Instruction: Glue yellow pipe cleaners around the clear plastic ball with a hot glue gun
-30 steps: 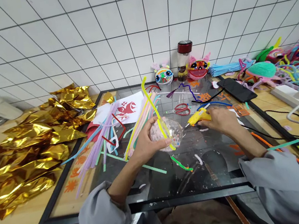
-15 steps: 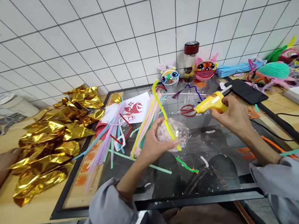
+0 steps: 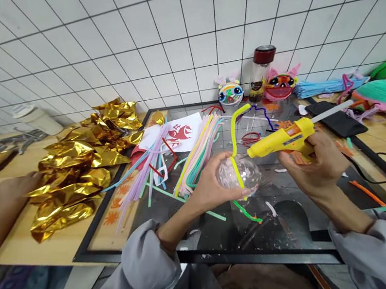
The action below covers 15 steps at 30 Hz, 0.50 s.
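Observation:
My left hand point(image 3: 210, 185) is wrapped round a clear plastic ball point(image 3: 252, 174) above the dark board. A yellow pipe cleaner point(image 3: 234, 142) runs down the ball's side, and its free upper end bends up and to the right. In my right hand point(image 3: 320, 162) is a yellow hot glue gun point(image 3: 283, 139) with a glue stick poking out of its back. The gun's nozzle points left, close to the upper right of the ball; whether it touches cannot be told. A green pipe cleaner piece point(image 3: 248, 213) lies just below the ball.
Bundled pipe cleaners point(image 3: 198, 153) and a paper with a red cut-out point(image 3: 185, 133) lie behind my left hand. Crumpled gold foil point(image 3: 71, 169) covers the left, beside another person's hand point(image 3: 12, 192). A bottle point(image 3: 259, 74), decorated balls point(image 3: 230, 94) and a phone point(image 3: 336, 118) stand or lie behind.
My right hand has lifted the glue gun off the board and turned it so its nozzle comes near the ball. My left hand still holds the ball and yellow pipe cleaner.

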Available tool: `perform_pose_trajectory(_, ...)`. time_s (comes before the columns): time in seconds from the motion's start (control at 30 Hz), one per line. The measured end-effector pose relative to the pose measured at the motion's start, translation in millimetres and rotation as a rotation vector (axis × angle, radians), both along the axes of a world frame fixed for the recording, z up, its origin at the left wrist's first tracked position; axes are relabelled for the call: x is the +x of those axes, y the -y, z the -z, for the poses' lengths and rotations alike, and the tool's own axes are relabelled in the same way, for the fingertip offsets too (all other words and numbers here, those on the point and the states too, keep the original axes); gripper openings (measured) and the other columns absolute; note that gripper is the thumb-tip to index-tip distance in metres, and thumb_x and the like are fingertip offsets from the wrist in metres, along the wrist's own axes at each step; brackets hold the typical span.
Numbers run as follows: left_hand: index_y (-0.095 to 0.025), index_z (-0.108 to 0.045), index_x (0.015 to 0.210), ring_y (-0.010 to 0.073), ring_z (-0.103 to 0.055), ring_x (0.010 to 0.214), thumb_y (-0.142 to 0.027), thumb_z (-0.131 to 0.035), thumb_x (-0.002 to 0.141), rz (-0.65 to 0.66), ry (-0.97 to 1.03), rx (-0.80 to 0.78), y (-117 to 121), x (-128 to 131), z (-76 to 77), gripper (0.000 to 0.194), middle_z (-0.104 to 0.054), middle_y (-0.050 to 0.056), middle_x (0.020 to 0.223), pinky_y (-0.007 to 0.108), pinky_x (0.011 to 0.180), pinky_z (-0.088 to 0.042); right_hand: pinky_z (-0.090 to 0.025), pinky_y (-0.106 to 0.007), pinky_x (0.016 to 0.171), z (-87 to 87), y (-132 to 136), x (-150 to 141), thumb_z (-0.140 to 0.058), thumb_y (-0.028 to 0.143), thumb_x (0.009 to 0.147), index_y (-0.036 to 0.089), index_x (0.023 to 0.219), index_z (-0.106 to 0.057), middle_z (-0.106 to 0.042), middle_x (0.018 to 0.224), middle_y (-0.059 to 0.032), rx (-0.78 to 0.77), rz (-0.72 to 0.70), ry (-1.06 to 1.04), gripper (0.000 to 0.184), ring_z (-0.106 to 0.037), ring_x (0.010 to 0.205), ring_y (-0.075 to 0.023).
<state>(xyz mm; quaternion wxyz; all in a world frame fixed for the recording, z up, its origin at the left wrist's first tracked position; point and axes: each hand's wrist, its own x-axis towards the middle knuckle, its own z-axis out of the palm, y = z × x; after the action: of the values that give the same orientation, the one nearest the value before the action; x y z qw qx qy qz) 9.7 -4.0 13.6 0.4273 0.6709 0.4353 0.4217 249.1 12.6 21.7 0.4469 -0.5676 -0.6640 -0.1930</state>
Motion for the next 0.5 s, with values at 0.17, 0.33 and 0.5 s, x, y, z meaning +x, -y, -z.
perform_pose_trajectory(0.17,-0.017,-0.052,0.126,0.0322,-0.056,0.123,-0.037,-0.089,0.051,0.010,-0.031,0.011,1.6,1.0,-1.1,0.086,-0.057,0.014,0.133,0.047,0.111,-0.041,-0.048,-0.037,0.065,0.3,0.0,1.5,-0.064,0.038,0.079,0.025,0.089,-0.052,-0.065,0.078,-0.0077,-0.031,-0.020,-0.005,0.020,-0.065,0.074,-0.0244)
perform_pose_trajectory(0.33,-0.014,-0.051,0.127,0.0327,-0.055,0.123,-0.037,-0.089,0.050,0.014,-0.043,0.008,3.4,2.0,-2.9,0.089,-0.056,0.015,0.134,0.045,0.110,-0.041,-0.047,-0.034,0.060,0.1,0.8,2.3,-0.069,0.028,0.077,0.023,0.093,-0.053,-0.066,0.078,-0.0077,0.168,-0.096,0.140,0.023,-0.066,0.071,-0.0234)
perform_pose_trajectory(0.5,-0.016,-0.051,0.127,0.0313,-0.058,0.119,-0.037,-0.090,0.050,0.011,-0.039,-0.024,4.9,2.9,-3.4,0.089,-0.058,0.013,0.131,0.044,0.106,-0.045,-0.047,-0.033,0.059,0.1,0.2,2.4,-0.070,0.024,0.076,0.022,0.092,-0.054,-0.067,0.078,-0.0085,0.216,-0.118,0.192,0.023,-0.066,0.070,-0.0227)
